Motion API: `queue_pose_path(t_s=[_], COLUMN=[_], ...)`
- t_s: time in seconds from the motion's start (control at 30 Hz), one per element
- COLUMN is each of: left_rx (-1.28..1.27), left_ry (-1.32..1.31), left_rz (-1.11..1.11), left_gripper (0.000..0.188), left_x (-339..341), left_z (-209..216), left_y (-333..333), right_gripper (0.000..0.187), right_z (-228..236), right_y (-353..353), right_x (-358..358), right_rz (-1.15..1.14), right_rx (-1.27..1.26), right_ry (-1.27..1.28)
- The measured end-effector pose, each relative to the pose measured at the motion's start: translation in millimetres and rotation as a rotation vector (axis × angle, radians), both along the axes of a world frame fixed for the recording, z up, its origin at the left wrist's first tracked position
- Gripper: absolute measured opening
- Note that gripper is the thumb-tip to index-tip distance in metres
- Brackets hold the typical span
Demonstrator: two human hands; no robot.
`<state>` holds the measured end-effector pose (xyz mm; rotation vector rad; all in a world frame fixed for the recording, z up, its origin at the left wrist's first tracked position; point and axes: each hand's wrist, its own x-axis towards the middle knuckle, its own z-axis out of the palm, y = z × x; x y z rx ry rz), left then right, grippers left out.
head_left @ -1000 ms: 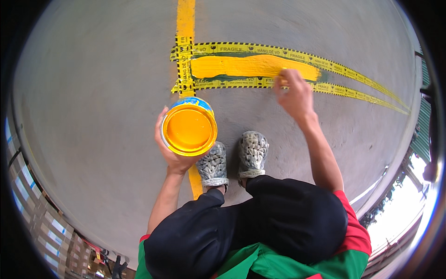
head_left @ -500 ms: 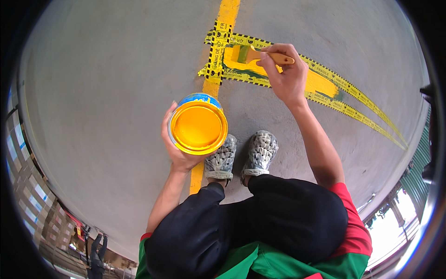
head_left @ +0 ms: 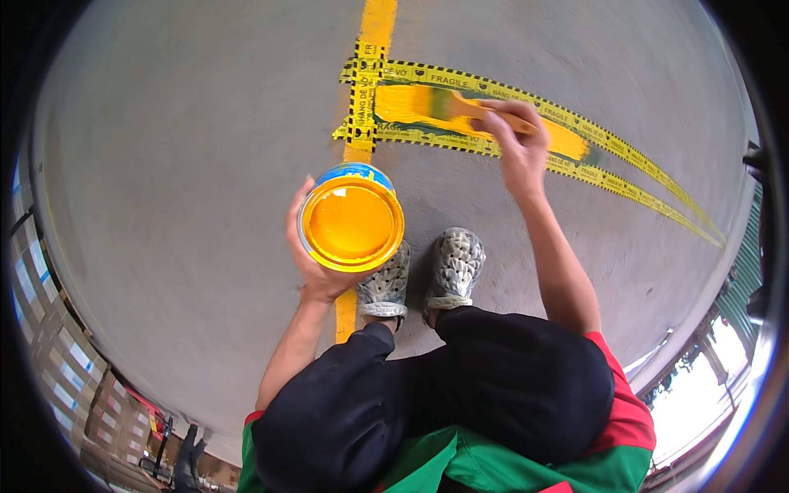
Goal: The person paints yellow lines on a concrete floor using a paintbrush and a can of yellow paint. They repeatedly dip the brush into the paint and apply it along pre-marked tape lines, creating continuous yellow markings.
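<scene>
My left hand (head_left: pixel 316 267) is wrapped round the side of an open can of yellow paint (head_left: pixel 352 226), held above the floor in front of my feet. A wooden-handled paintbrush (head_left: pixel 477 108) is gripped by my right hand (head_left: pixel 518 140). Its bristles, coated in yellow, lie on a strip of wet yellow paint (head_left: pixel 399 103) on the floor. Some dark green shows along the strip's edges. Yellow-and-black printed tape (head_left: pixel 468 145) borders the strip along both long sides, and a crosswise piece of tape (head_left: pixel 362 103) closes its left end.
An older yellow floor line (head_left: pixel 379 20) runs under the crosswise tape and past my left shoe (head_left: pixel 385 283). Stacked cartons (head_left: pixel 74 357) stand at the far left rim. Another person's legs (head_left: pixel 191 456) show at the lower left.
The brush and my right hand have moved right along the painted strip, away from the crosswise tape. My left hand keeps the can in nearly the same place.
</scene>
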<state>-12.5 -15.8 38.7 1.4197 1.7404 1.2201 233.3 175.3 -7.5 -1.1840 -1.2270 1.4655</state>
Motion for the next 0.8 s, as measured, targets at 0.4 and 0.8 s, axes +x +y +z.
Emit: queue_pose_path(t_s=[0.4,0.8], left_rx=[0.025,0.022], left_ry=[0.011,0.006], left_rz=[-0.037,-0.099], left_gripper=[0.128,0.129], left_x=[1.5,13.8], left_z=[-0.3,3.0], left_y=[5.2,17.8], right_gripper=[0.018,0.023], right_z=[-22.6,-33.3], right_y=[-10.9,-0.6], right_x=[81.8,32.6], right_rz=[-0.202,-0.005], right_rx=[-0.133,-0.148], right_ry=[-0.160,0.134])
